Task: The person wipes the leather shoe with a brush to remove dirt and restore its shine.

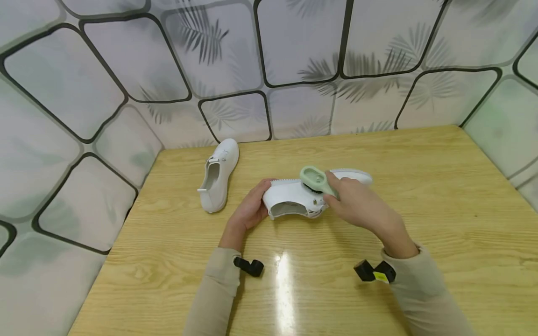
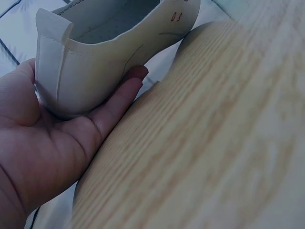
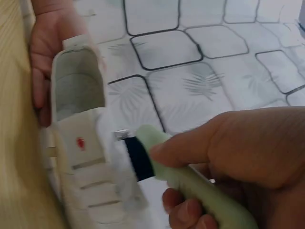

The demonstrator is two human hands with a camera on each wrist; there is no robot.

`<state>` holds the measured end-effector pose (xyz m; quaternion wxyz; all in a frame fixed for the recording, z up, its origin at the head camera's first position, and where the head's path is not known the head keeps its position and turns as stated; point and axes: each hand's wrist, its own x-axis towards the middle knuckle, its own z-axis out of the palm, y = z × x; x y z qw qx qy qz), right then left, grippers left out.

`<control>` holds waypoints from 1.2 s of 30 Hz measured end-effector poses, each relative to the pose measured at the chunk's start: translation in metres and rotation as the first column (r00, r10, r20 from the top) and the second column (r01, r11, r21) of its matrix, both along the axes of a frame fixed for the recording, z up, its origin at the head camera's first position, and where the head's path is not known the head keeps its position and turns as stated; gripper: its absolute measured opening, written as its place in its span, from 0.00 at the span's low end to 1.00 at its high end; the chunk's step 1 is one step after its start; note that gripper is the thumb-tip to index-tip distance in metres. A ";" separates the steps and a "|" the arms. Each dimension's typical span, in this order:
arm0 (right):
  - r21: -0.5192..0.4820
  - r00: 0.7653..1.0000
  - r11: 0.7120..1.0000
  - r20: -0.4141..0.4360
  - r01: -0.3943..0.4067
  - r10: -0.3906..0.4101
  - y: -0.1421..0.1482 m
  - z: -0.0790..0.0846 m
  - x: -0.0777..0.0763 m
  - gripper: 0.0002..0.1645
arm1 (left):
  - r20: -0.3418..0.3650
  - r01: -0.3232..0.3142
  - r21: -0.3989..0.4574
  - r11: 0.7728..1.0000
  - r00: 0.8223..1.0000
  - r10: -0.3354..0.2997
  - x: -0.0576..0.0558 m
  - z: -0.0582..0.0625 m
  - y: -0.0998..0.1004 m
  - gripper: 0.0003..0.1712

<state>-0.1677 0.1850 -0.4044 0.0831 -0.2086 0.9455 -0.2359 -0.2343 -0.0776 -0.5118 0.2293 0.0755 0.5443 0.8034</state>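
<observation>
A white shoe point(image 1: 290, 192) lies tipped on its side across the middle of the table, its opening toward the person. The left hand point(image 1: 252, 205) grips it at the heel; in the left wrist view the fingers point(image 2: 116, 102) wrap under the heel and the palm backs it. A pale green brush point(image 1: 314, 178) is in the right hand point(image 1: 357, 203), fingers curled round its handle. Its dark bristles point(image 3: 138, 158) are against the side of the shoe's upper, close to a small metal buckle point(image 3: 121, 134). A small red mark shows on the tongue in the right wrist view.
A second white shoe point(image 1: 220, 175) stands at the table's back left, toe toward the wall. The wood-grain table point(image 1: 168, 280) meets patterned wall panels point(image 1: 302, 107) at the back and left. Black camera mounts point(image 1: 250, 267) sit at both sleeve cuffs.
</observation>
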 end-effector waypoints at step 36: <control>-0.043 0.998 0.999 0.043 -0.033 0.035 -0.003 0.001 0.001 0.38 | -0.008 0.007 -0.035 0.999 1.000 -0.007 0.002 0.001 -0.001 0.17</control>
